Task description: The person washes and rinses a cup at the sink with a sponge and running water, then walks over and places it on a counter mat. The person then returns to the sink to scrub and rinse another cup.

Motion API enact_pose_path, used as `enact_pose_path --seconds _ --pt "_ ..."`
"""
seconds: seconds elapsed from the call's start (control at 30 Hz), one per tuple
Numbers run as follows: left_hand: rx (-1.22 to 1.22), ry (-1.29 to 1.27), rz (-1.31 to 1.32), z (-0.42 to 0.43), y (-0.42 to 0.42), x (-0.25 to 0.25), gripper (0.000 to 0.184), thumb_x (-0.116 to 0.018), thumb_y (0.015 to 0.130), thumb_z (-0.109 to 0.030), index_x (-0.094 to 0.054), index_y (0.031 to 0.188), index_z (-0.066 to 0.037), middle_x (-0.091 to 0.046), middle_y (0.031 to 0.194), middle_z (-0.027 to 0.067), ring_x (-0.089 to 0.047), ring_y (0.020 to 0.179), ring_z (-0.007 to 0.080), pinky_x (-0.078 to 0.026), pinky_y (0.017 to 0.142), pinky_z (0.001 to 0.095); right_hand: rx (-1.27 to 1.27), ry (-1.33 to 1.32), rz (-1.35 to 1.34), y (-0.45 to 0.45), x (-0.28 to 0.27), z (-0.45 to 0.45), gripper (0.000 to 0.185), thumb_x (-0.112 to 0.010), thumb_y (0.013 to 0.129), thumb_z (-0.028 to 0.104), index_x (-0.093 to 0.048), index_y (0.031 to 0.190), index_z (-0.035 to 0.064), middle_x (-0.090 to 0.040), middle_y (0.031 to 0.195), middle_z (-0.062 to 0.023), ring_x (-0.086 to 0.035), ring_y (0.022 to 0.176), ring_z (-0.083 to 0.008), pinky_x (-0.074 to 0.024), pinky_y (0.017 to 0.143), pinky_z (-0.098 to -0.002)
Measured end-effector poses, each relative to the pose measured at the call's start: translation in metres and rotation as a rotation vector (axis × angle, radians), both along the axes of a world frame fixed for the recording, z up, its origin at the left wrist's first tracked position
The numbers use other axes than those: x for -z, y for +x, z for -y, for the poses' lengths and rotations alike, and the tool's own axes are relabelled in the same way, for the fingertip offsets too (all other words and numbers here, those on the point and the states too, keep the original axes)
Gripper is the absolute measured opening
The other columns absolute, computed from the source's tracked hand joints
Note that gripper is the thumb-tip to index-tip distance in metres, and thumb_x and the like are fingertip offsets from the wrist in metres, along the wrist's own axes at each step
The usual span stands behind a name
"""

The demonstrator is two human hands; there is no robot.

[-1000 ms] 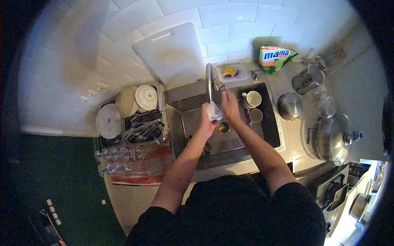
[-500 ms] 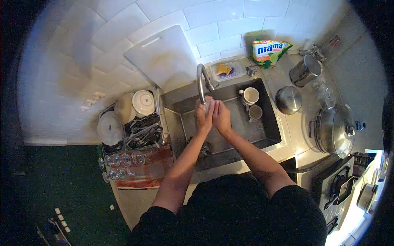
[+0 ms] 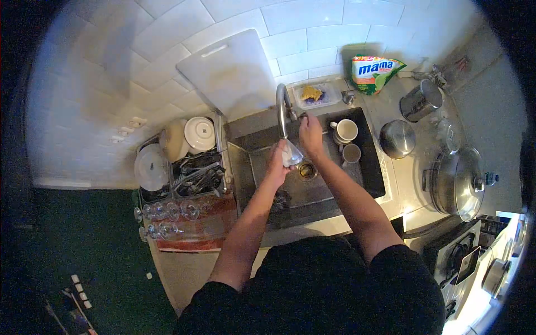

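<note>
One thing fills my left hand (image 3: 276, 162): a clear glass (image 3: 291, 156), gripped beneath the tap (image 3: 281, 106); I'd turn it slowly for an even rinse. At its one o'clock, my right hand (image 3: 311, 135) curls, hold unclear; mugs (image 3: 347, 130) stand at two.

Left hand (image 3: 277, 160) grips a clear, flared glass vessel (image 3: 291, 154) right beneath the curved, silvery metal tap (image 3: 281, 106), and there's the right hand (image 3: 311, 134), fingers up at the tap's small metal lever (image 3: 303, 115)! Below, the dark rectangular sink (image 3: 329, 192) carries a pale, handled mug (image 3: 347, 130) and a greyish round mug (image 3: 351, 153) on its right, near a round metal drain (image 3: 307, 170).
</note>
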State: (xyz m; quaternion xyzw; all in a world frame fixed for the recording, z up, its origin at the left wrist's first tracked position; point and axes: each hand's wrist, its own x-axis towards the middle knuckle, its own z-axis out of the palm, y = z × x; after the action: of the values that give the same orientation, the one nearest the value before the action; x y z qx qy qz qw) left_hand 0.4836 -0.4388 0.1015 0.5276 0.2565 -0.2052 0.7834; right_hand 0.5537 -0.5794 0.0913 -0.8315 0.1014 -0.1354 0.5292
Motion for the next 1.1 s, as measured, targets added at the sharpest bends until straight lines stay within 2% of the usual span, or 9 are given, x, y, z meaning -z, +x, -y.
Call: enact_pose_path --seconds 0.2,0.4,0.47,0.5,0.6,0.7,0.9,1.0,1.1 --pt "0.022 -0.103 -0.012 0.001 0.009 0.036 0.05 -0.06 0.095 -0.068 -0.061 0.111 -0.021 -0.07 0.095 0.0001 -0.068 0.084 0.0188 -0.043 0.053 0.0302 -0.107 0.1 0.12 -0.015 0.003 0.007 0.041 -0.051 0.105 0.022 -0.057 0.136 -0.0044 -0.065 0.128 -0.0267 -0.063 0.118 -0.042 -0.0466 0.105 -0.0447" --pt "-0.052 -0.114 -0.021 0.007 0.008 0.039 0.051 -0.051 0.102 -0.062 -0.06 0.125 -0.017 -0.068 0.116 0.0052 -0.065 0.106 0.0238 -0.054 0.079 0.0418 -0.21 0.098 0.028 -0.07 -0.018 -0.001 0.04 -0.058 0.104 0.03 -0.059 0.129 -0.0011 -0.068 0.117 -0.028 -0.067 0.11 -0.0437 -0.0523 0.095 -0.0467" --pt "-0.047 0.17 0.134 0.013 0.009 0.025 0.05 -0.052 0.103 -0.059 -0.059 0.12 -0.012 -0.065 0.106 0.0057 -0.064 0.094 0.023 -0.053 0.073 0.0406 -0.209 0.168 -0.026 -0.083 -0.022 -0.016 0.041 -0.056 0.106 0.034 -0.06 0.126 -0.0013 -0.07 0.113 -0.0254 -0.07 0.101 -0.0416 -0.0561 0.086 -0.0452" --pt "-0.044 0.313 0.212 0.015 0.009 0.018 0.05 -0.053 0.104 -0.057 -0.058 0.118 -0.01 -0.063 0.102 0.0059 -0.064 0.088 0.0226 -0.053 0.07 0.0399 -0.126 0.133 -0.084 -0.085 -0.021 -0.019 0.038 -0.058 0.105 0.036 -0.06 0.113 -0.0013 -0.07 0.097 -0.0263 -0.07 0.086 -0.0459 -0.0557 0.072 -0.0483" --pt "0.017 0.731 0.638 0.01 0.008 0.04 0.052 -0.056 0.103 -0.056 -0.056 0.122 -0.008 -0.061 0.11 0.007 -0.061 0.098 0.0217 -0.052 0.084 0.0363 -0.047 0.093 -0.181 -0.082 -0.015 -0.028 0.035 -0.057 0.105 0.034 -0.056 0.103 -0.0015 -0.067 0.09 -0.0302 -0.068 0.084 -0.0508 -0.0518 0.068 -0.0521" --pt "-0.133 0.803 0.773 0.008 0.007 0.044 0.05 -0.058 0.104 -0.053 -0.055 0.126 -0.008 -0.058 0.117 0.0082 -0.059 0.106 0.024 -0.049 0.095 0.0369 -0.117 0.122 -0.129 -0.076 -0.01 -0.035 0.03 -0.057 0.102 0.031 -0.055 0.104 0.0007 -0.067 0.096 -0.035 -0.066 0.09 -0.0544 -0.0533 0.076 -0.0573" --pt "-0.184 -0.236 0.121 -0.008 0.012 0.052 0.047 -0.056 0.102 -0.057 -0.06 0.12 -0.014 -0.062 0.11 0.0052 -0.062 0.098 0.022 -0.052 0.091 0.0418 -0.228 0.02 -0.072 -0.083 -0.034 -0.042 0.04 -0.058 0.102 0.033 -0.058 0.122 -0.0014 -0.068 0.105 -0.0333 -0.065 0.099 -0.0527 -0.0527 0.084 -0.0569" --pt "-0.138 -0.411 -0.228 -0.011 0.017 0.021 0.05 -0.053 0.101 -0.063 -0.064 0.115 -0.017 -0.063 0.106 0.003 -0.062 0.094 0.0195 -0.053 0.085 0.042 -0.324 -0.12 0.165 -0.086 -0.047 -0.032 0.051 -0.061 0.101 0.039 -0.056 0.13 -0.0024 -0.07 0.106 -0.0308 -0.067 0.093 -0.052 -0.0542 0.08 -0.0565" --pt "-0.086 -0.225 -0.274 -0.013 0.013 -0.006 0.057 -0.049 0.1 -0.067 -0.066 0.113 -0.014 -0.064 0.107 0.0043 -0.063 0.101 0.0223 -0.052 0.088 0.0442 -0.291 -0.08 0.172 -0.086 -0.044 -0.032 0.038 -0.064 0.1 0.04 -0.056 0.102 0.0023 -0.067 0.081 -0.0286 -0.066 0.076 -0.0518 -0.0509 0.062 -0.0536"
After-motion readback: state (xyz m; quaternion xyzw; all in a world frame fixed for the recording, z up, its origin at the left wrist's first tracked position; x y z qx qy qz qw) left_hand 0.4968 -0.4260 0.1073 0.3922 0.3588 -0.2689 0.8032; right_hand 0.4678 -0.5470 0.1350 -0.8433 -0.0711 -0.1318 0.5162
